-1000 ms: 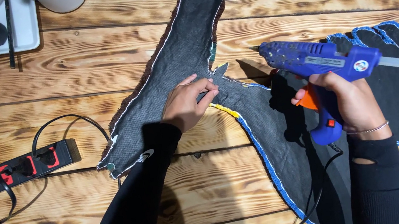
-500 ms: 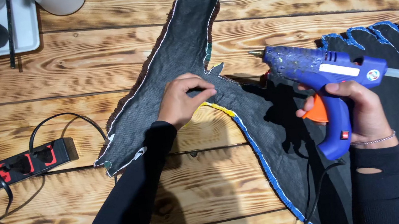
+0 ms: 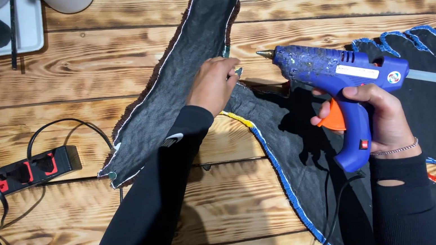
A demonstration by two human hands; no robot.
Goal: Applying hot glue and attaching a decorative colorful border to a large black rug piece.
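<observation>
While the left hand (image 3: 216,83) presses the dark fabric cutout (image 3: 184,82) flat on the table (image 3: 79,62), the right hand (image 3: 379,114) has its grip clenched on the blue glue gun (image 3: 336,74), nozzle aimed at the seam.

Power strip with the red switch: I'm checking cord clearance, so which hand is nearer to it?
Left. The left hand rests on the dark fabric cutout, right of the power strip; the right hand holds the blue glue gun farther right.

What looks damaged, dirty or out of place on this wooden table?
The blue hot glue gun in the right hand has dried glue crusted over its front barrel. The dark fabric cutout under the left hand has frayed edges. Nothing looks spilled.
</observation>
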